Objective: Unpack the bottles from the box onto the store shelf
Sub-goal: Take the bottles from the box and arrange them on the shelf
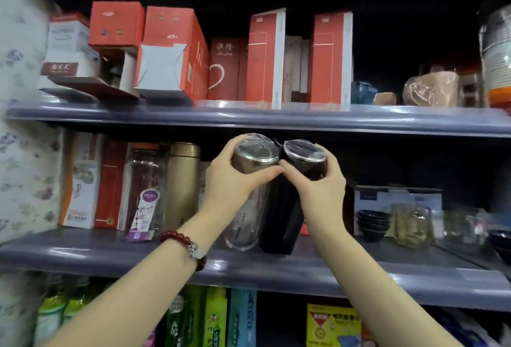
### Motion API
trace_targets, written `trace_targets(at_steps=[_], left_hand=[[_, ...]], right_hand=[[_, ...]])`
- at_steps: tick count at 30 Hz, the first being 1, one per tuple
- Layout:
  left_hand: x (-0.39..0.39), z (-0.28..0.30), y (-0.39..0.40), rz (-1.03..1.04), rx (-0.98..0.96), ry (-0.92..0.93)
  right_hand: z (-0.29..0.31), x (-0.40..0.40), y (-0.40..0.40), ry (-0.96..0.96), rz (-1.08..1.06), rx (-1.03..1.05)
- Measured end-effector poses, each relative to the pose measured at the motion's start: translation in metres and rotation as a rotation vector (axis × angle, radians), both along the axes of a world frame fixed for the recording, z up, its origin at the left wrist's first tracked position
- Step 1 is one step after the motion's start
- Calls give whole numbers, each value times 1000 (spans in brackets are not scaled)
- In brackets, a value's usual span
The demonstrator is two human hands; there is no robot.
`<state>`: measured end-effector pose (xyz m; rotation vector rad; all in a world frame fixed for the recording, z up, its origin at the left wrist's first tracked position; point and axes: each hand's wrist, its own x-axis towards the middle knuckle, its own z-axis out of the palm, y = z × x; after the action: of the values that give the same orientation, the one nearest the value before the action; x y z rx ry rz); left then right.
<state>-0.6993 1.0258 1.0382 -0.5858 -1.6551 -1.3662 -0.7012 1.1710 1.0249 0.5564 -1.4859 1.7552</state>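
Note:
Two bottles stand side by side on the middle grey shelf (359,269), both wrapped in plastic film. The left one is a clear bottle (243,225) with a silver lid, and my left hand (232,183) grips it near the top. The right one is a black bottle (282,222) with a dark lid, held near its top by my right hand (318,189). Both bottles tilt slightly with their bases on the shelf board. My fingertips meet between the two lids. The box is not in view.
A gold flask (184,183), a clear jar (145,186) and red cartons stand left of the bottles. Dark bowls (372,222) and glassware sit to the right. Red boxes (265,59) fill the shelf above; green packs (215,319) sit below.

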Motion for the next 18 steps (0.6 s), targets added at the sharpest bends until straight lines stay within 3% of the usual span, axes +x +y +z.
trace_targets(at_steps=[8,13,18], left_hand=[[-44,17,-13,-38,104,-254],[-63,15,-17,-5,143,-292],[-71,-2,-23,-4,34,-337]], right_hand=[[27,-51,-9,-263,12,169],[20,-70,-16,-290,11,222],[10,-68,-15,-268,-59,285]])
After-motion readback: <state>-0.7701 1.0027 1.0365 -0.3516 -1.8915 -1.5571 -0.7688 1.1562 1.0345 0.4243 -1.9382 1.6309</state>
